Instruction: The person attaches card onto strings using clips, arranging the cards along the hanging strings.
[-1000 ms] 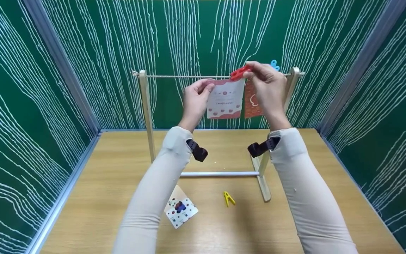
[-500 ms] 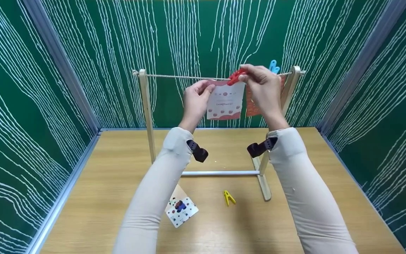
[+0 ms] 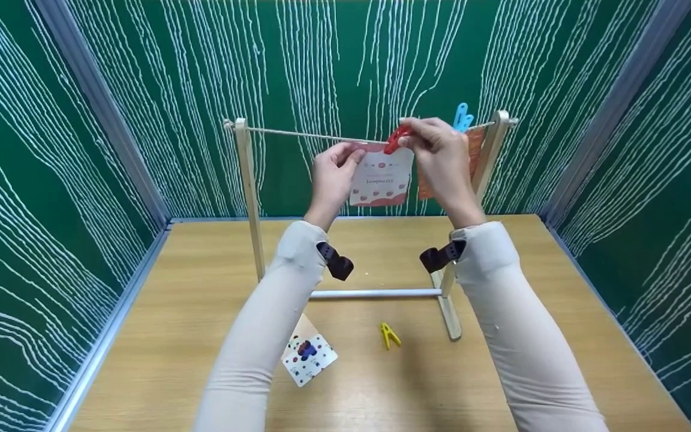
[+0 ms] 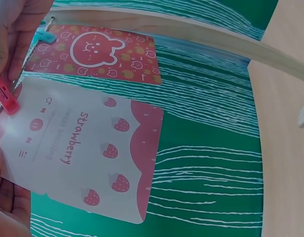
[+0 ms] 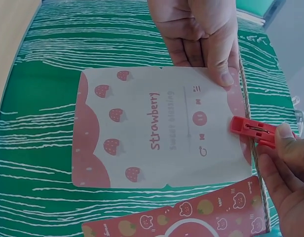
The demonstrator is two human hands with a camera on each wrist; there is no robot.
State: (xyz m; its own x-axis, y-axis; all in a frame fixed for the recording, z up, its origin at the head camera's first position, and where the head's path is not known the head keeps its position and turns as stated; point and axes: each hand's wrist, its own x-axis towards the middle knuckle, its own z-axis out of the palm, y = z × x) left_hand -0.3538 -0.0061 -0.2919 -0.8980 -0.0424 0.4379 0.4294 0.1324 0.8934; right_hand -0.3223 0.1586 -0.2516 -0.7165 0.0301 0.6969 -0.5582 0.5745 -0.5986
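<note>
A white card printed with strawberries [image 3: 381, 180] hangs at the rope [image 3: 297, 133], its lettering upside down in the head view. At the card's upper left corner, my left hand [image 3: 335, 180] pinches it between thumb and fingers. My right hand [image 3: 444, 168] pinches the handle end of a red clothespin [image 5: 253, 129]. In the right wrist view the clothespin lies across the rope, with its tip over the card's top edge. Just to the right hangs a red-orange bear card [image 4: 95, 52], partly hidden behind my right hand in the head view.
A blue clothespin [image 3: 460, 118] holds the bear card by the right wooden post [image 3: 489, 156]. On the table lie a yellow clothespin [image 3: 389, 336] and a dotted card [image 3: 311, 361], which overlaps a peach one. A white bar [image 3: 375, 294] joins the stand's posts low down.
The red clothespin and my right hand have shifted left and down, and the clothespin has tilted steeper onto the card's edge. The rope now dips lower; my left hand has lowered slightly.
</note>
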